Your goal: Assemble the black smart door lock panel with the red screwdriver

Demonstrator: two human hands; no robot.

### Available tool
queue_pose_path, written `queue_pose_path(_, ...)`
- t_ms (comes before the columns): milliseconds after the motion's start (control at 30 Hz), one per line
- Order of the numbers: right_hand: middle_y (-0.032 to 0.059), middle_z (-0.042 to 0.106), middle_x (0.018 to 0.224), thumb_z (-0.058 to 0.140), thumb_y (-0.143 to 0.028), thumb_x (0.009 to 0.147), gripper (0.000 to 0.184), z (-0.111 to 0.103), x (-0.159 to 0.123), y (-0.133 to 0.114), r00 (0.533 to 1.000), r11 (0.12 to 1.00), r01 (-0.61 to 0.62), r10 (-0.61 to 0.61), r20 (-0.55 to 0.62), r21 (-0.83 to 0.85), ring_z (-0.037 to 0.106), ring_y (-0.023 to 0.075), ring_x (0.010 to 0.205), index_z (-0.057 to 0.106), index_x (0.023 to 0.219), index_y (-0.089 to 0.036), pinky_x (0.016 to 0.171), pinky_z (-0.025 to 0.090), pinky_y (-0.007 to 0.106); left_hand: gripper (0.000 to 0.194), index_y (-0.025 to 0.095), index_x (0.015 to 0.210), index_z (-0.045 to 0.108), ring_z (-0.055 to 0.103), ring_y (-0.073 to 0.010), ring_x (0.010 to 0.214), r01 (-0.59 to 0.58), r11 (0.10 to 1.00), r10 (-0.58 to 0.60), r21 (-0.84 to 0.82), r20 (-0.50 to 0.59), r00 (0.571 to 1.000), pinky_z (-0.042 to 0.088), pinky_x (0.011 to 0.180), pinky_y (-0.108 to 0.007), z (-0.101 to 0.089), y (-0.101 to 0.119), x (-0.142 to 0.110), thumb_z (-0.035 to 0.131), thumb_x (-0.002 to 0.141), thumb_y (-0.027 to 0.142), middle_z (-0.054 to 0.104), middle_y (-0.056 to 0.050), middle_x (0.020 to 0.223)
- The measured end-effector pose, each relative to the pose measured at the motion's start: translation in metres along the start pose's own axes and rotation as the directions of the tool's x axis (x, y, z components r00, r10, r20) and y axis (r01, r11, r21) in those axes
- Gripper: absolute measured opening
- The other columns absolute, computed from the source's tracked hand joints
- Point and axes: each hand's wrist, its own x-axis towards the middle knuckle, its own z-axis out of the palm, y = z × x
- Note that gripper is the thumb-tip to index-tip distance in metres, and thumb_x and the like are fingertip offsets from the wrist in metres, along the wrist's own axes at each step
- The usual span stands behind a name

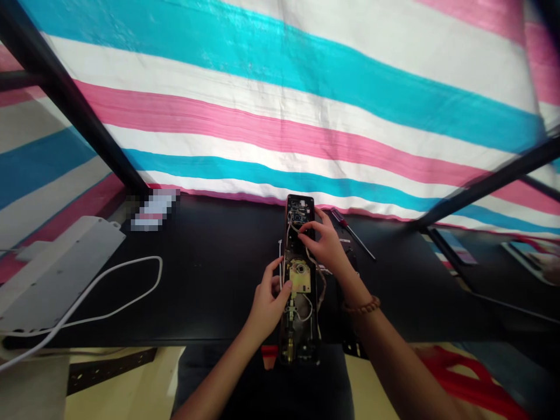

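Observation:
A long black housing (318, 326), which looks like an opened electronic door lock, lies lengthwise in front of me and reaches past the table's near edge. Inside it are a circuit board (299, 213) at the far end, a yellowish metal plate (300, 279) in the middle, and brass-coloured parts (290, 344) near me. My left hand (270, 296) grips the housing's left side, thumb over the rim by the plate. Just below the circuit board, my right hand (324, 240) pinches a thin wire (294, 227) between thumb and forefinger. Other loose wires run along the right side.
Right of the housing lies a screwdriver (352, 233), with small dark parts (346, 248) partly behind my right arm. A white power strip (65, 274) and its cable (160, 268) occupy the table's left. Striped sheeting (280, 111) hangs behind, between black frame bars (83, 99).

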Motion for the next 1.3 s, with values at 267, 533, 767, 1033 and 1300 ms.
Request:
queue_pose_path(267, 0.0106, 0.044, 0.151, 0.066, -0.024, 0.084, 0.006, 0.004, -0.002, -0.002, 0.996, 0.992, 0.061, -0.068, -0.063, -0.114, 0.039, 0.032, 0.143, 0.072, 0.083, -0.022, 0.117, 0.032, 0.054, 0.06, 0.021, 0.145, 0.039, 0.054, -0.0129, 0.065, -0.003, 1.0, 0.003, 0.007, 0.013, 1.0, 0.043, 0.064, -0.025, 0.0, -0.003, 0.0, 0.059, 0.093, 0.04, 0.064, 0.0, 0.079)
queue_pose_path(533, 0.0091, 0.067, 0.114, 0.061, -0.02, 0.087, 0.009, 0.011, -0.006, 0.002, 0.983, 0.982, 0.13, -0.145, -0.109, -0.134, 0.051, 0.031, 0.125, 0.069, 0.087, -0.024, 0.106, 0.04, 0.053, 0.059, 0.021, 0.145, 0.039, 0.054, -0.0118, 0.064, 0.005, 1.0, -0.004, -0.029, 0.015, 1.0, 0.043, 0.064, -0.024, 0.001, -0.001, -0.001, 0.059, 0.092, 0.038, 0.066, 0.0, 0.081)
queue_pose_path(767, 0.0075, 0.067, 0.106, 0.059, -0.016, 0.087, 0.01, 0.014, -0.007, 0.001, 0.979, 0.971, 0.151, -0.173, -0.106, -0.184, 0.047, 0.0312, 0.125, 0.065, 0.089, -0.024, 0.105, 0.037, 0.053, 0.059, 0.021, 0.145, 0.039, 0.053, -0.0111, 0.062, -0.005, 1.0, 0.005, -0.027, 0.016, 1.0, 0.042, 0.061, -0.023, 0.001, -0.003, 0.0, 0.058, 0.092, 0.039, 0.065, 0.001, 0.079)
queue_pose_path(1033, 0.008, 0.068, 0.104, 0.056, -0.015, 0.088, 0.011, 0.014, -0.006, -0.002, 0.977, 0.971, 0.16, -0.181, -0.11, -0.18, 0.05, 0.0314, 0.123, 0.062, 0.091, -0.023, 0.104, 0.037, 0.052, 0.059, 0.022, 0.145, 0.038, 0.055, -0.0122, 0.065, -0.006, 1.0, 0.006, -0.027, 0.022, 1.0, 0.043, 0.064, -0.024, 0.001, -0.004, -0.001, 0.059, 0.092, 0.038, 0.067, 0.0, 0.083)
queue_pose_path(1300, 0.0055, 0.07, 0.087, 0.066, -0.034, 0.084, 0.014, -0.023, 0.008, 0.016, 0.966, 0.981, -0.046, 0.091, -0.242, 0.187, 0.065, 0.0219, 0.083, 0.065, 0.088, -0.02, 0.081, 0.052, 0.038, 0.06, 0.022, 0.146, 0.039, 0.054, -0.0126, 0.063, -0.016, 0.999, 0.015, 0.043, 0.013, 1.0, 0.041, 0.062, -0.024, -0.001, -0.003, -0.001, 0.057, 0.092, 0.04, 0.063, 0.002, 0.076)
